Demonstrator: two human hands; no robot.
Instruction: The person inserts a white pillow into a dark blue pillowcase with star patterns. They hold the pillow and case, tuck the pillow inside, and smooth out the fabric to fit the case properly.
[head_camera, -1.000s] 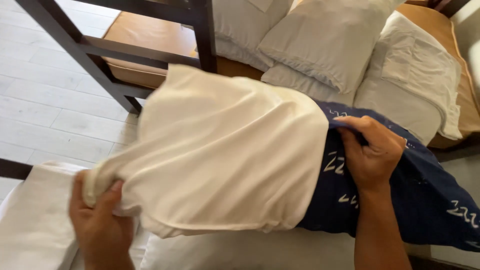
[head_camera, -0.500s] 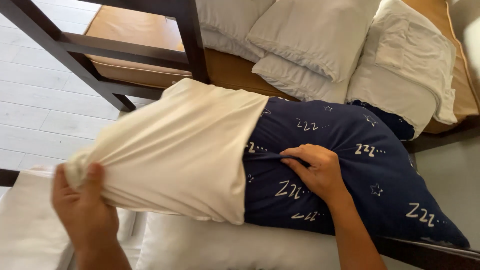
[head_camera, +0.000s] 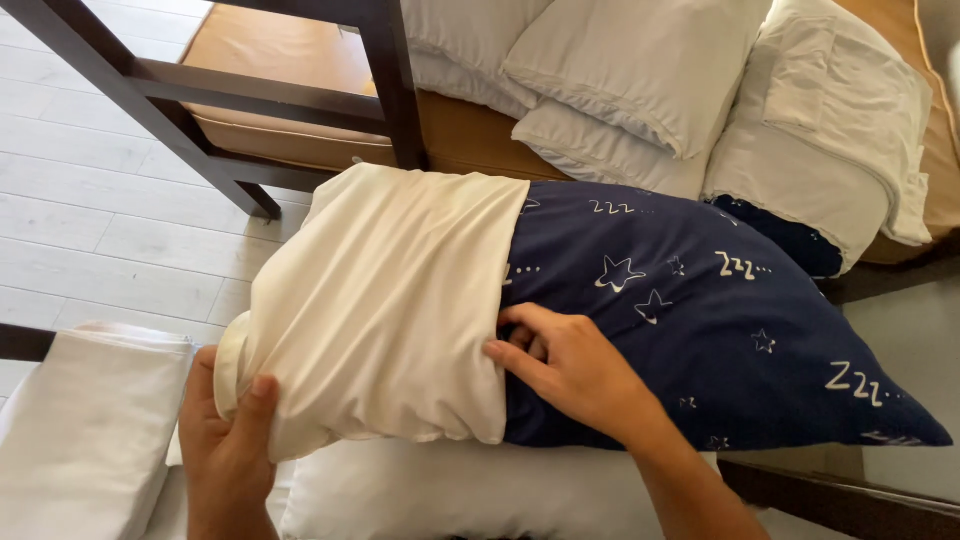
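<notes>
Case half on — left hand (head_camera: 225, 445) pinches cream pillowcase (head_camera: 385, 300) at 7 o'clock; right hand (head_camera: 575, 370), fingers curled, grips navy pillow (head_camera: 700, 320); next, steady opposing pulls.

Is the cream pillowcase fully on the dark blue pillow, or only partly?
Only partly: the cream pillowcase covers one end, while most of the dark blue pillow sticks out uncovered.

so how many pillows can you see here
5 at least. The navy star-print pillow is in hand, half in a cream case. A white one lies under it. Three white ones are piled on the bed. More may be hidden.
</notes>
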